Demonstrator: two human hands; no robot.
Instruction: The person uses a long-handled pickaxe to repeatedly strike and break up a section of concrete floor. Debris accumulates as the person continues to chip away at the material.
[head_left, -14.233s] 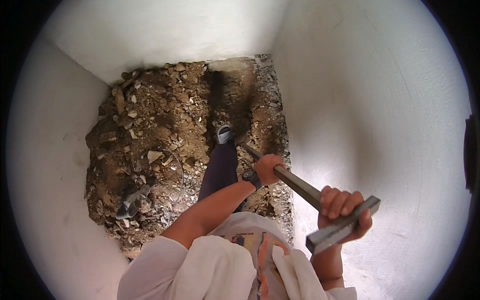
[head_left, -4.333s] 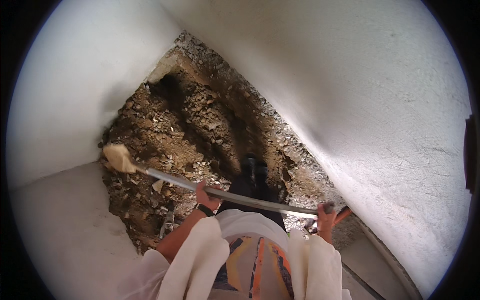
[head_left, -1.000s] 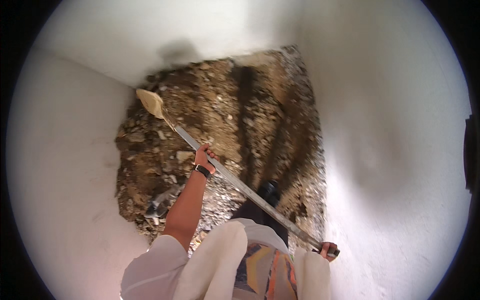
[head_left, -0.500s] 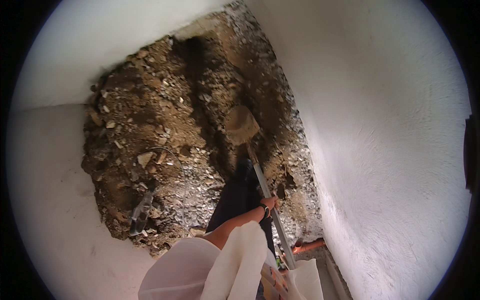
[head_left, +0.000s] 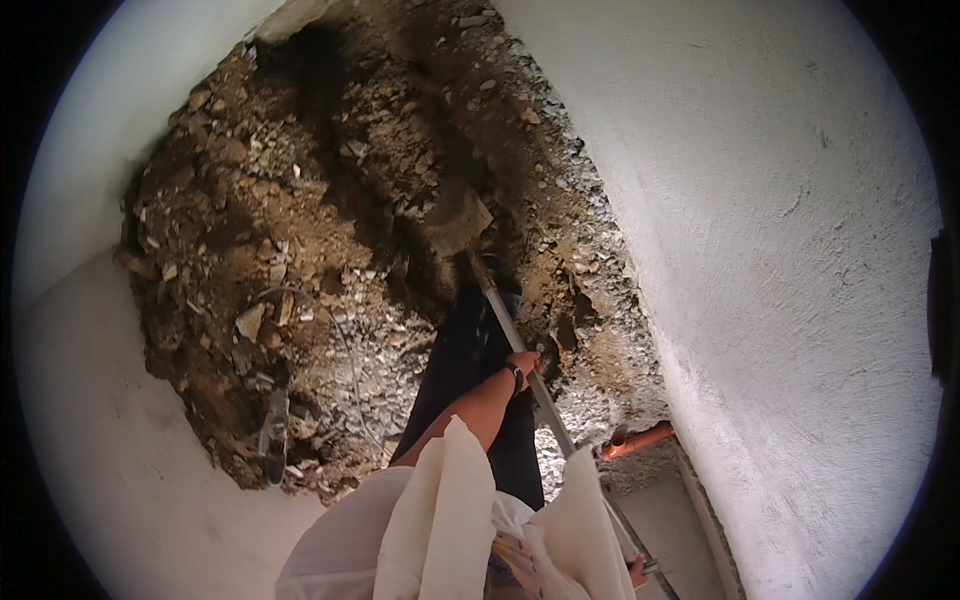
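A long-handled shovel slants from the upper middle down to the lower right. Its blade is coated with brown soil and lies in the dug ground, just beyond my dark-trousered leg. My left hand, with a dark band at the wrist, is closed round the middle of the shaft. Farther back, at the lower edge, my right hand shows in part, its fingers closed at the rear end of the shaft. White cloth of my clothing hides some of the shaft between the hands.
Broken earth and rubble lie between white plastered walls. An orange pipe sticks out near the right wall. A thin wire loops over the stones, and a long greyish object lies at left.
The view has shifted, moving the walls and rubble in the picture. My right hand has come into sight at the shaft's rear end. The left hand keeps its hold on the shovel.
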